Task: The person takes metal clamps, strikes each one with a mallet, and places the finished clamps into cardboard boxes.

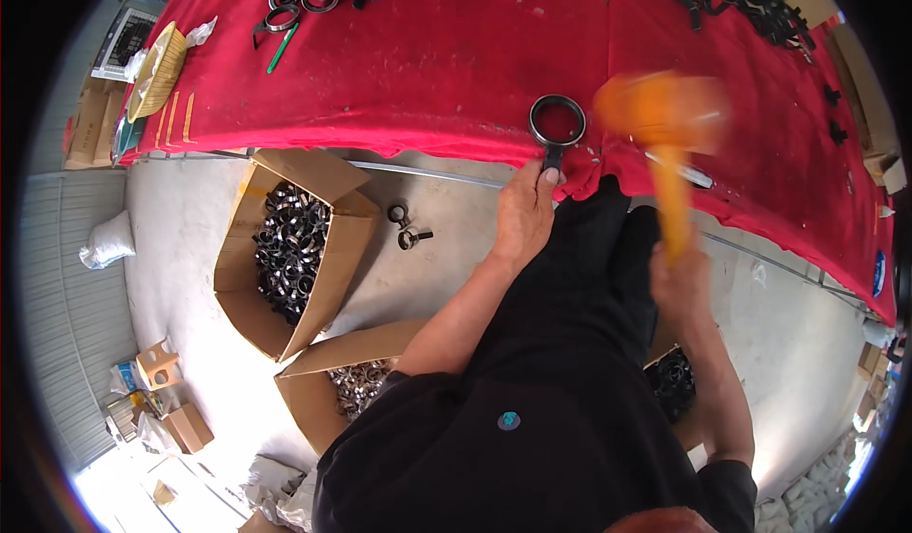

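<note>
I'd keep the left hand (524, 212), pinching the ring (557, 142), clear of the mallet (662, 115) the right hand (680, 281) grips.

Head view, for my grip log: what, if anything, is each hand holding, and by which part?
The left hand holds a round black ring by its short stem; the right hand holds a blurred orange mallet by its handle.

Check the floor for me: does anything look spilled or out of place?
Yes: two rings lie loose on the floor, just right of the box holding a heap of similar-looking parts. They look odd outside it, perhaps dropped, though I can't tell whether that was deliberate.
</note>
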`<state>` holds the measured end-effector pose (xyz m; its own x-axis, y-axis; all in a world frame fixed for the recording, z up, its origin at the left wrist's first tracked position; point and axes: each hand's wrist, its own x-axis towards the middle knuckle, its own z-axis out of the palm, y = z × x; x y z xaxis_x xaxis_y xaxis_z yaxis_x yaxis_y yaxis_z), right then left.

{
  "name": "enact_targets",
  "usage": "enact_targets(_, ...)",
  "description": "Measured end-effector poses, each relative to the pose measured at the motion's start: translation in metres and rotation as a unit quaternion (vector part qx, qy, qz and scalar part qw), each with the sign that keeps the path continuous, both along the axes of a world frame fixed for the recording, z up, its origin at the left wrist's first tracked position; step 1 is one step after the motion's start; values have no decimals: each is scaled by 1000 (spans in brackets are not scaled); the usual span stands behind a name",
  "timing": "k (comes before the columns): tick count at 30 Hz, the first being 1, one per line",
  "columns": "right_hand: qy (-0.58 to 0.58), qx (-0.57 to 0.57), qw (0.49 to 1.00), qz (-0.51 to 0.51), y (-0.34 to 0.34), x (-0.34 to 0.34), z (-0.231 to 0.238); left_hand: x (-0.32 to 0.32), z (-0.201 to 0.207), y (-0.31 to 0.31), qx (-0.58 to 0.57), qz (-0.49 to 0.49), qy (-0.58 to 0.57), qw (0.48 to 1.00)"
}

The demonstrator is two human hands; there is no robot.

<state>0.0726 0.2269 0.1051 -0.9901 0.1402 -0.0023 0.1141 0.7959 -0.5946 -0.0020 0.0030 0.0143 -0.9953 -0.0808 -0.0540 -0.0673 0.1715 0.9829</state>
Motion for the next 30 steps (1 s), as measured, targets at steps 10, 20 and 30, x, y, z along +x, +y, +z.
enact_targets(10, 115, 13, 993, 31, -13, -28, 78, 2, 7, -10, -2, 0, 1, 1000)
enact_targets(20, 42, 98, 993, 56, -27, -80, 108, 1, -1, -19, -45, 6, 42, 998)
enact_targets(30, -72, 190, 963, 179, -10, -124, 86, -12, 13, -19, -29, -41, 4, 999)
